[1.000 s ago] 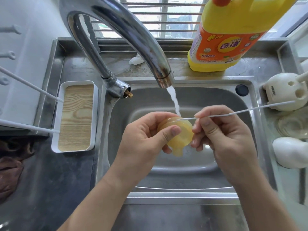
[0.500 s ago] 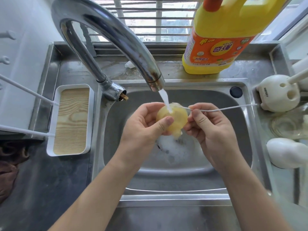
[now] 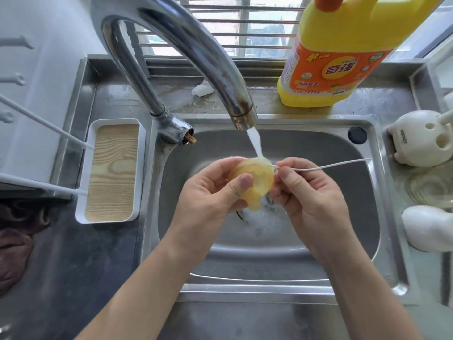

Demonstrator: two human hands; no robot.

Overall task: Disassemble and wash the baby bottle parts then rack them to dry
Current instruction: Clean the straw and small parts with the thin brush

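Nipple [image 3: 255, 182] now sits in the stream [image 3: 255, 141]; one second ago it was held nearer, short of the water. Foam [image 3: 262, 222] has since gathered at the drain. Hands otherwise little changed.

Left hand [image 3: 208, 195]: fingers curled round the nipple, thumb across its near face, holding it over the middle of the sink [image 3: 318, 241], teat end pointing down. Water from the tap [image 3: 213, 69] strikes its upper rim.

Right hand [image 3: 308, 192]: fingers pinch a thin white brush [image 3: 331, 165] close to its tip end. The tip meets the nipple's top right edge. Cannot tell how far it goes in. The handle runs out to the right, past the sink rim.

Step in hand, as judged: washing and rinsing the nipple, with the brush working at its opening.

Next move, as judged: draw the brush out, turn the nipple so water flushes the inside, and check that no suds remain. Then carry it left to the rack [image 3: 44, 120] above the tray [image 3: 112, 170]. The nipple looks wet and soft and likely to slip, so keep the hold firm.
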